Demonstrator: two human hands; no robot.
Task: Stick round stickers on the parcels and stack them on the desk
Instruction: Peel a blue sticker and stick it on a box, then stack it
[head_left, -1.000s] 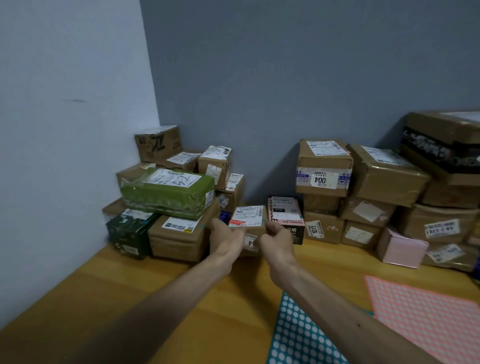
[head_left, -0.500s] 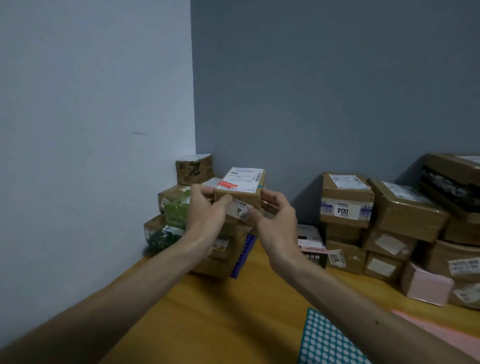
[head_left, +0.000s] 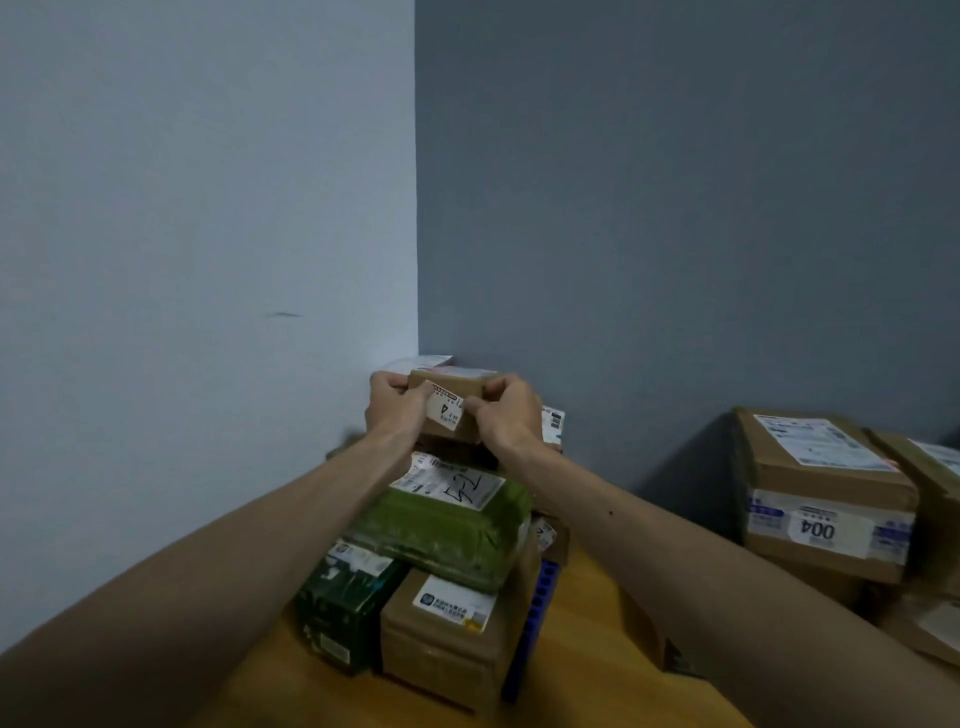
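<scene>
While wrapping round the left end of a small brown cardboard parcel (head_left: 449, 415), the left grip (head_left: 397, 410) is holding it atop the corner pile (head_left: 439, 639), and the right grip (head_left: 506, 415) is clasping the opposite end. Just below both grips a green film-wrapped parcel (head_left: 447, 535) is lying; well to their right a brown carton marked 004 (head_left: 826, 499) is sitting.

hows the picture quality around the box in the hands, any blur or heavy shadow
Head view: dim, flat light with no glare; the small parcel gripped by the left hand and right hand is soft, only a big 4 readable on its label; a deep shadow falls on the wall left of the 004 box; wide-angle stretch swells the forearms at the bottom edge.
</scene>
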